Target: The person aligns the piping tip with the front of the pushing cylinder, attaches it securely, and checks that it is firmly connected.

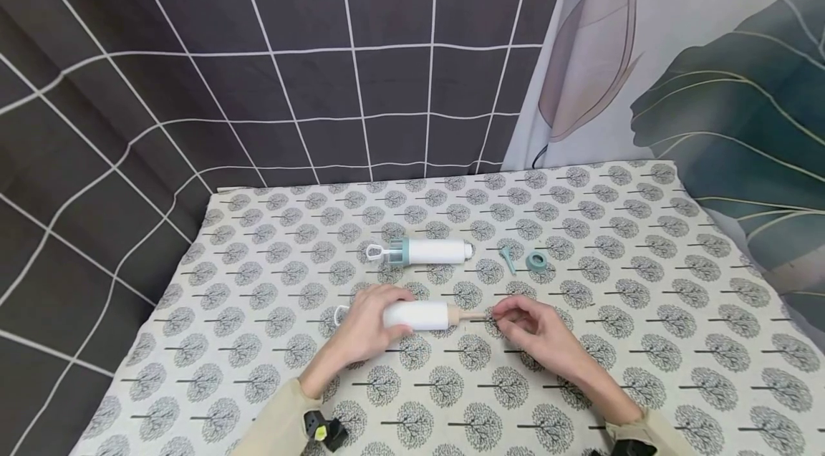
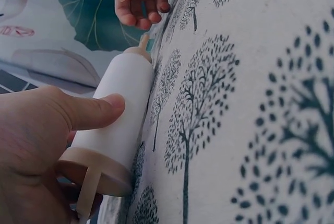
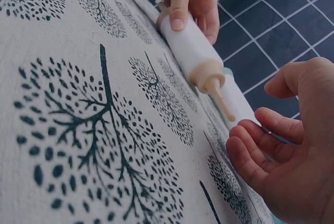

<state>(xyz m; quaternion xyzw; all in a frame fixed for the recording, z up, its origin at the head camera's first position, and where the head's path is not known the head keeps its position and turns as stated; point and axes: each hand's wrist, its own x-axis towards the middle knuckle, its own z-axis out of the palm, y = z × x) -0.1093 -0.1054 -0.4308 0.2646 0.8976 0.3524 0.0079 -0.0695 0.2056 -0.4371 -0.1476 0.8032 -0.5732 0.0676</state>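
My left hand (image 1: 372, 323) grips the white barrel of a piping syringe (image 1: 419, 315), thumb along one side, as the left wrist view also shows. This syringe has a beige collar and a thin beige nozzle (image 3: 221, 98) pointing right; its pull ring sticks out past the left hand. My right hand (image 1: 533, 331) is just beyond the nozzle's tip. In the right wrist view its thumb and loosely bent fingers (image 3: 245, 156) stand apart with nothing between them.
A second white syringe (image 1: 437, 251) with a teal end and a ring handle lies behind the held one. To its right are a teal nozzle (image 1: 508, 260) and a teal ring-shaped cap (image 1: 536, 260). A tree-print cloth (image 1: 258, 348) covers the table; curtains hang behind.
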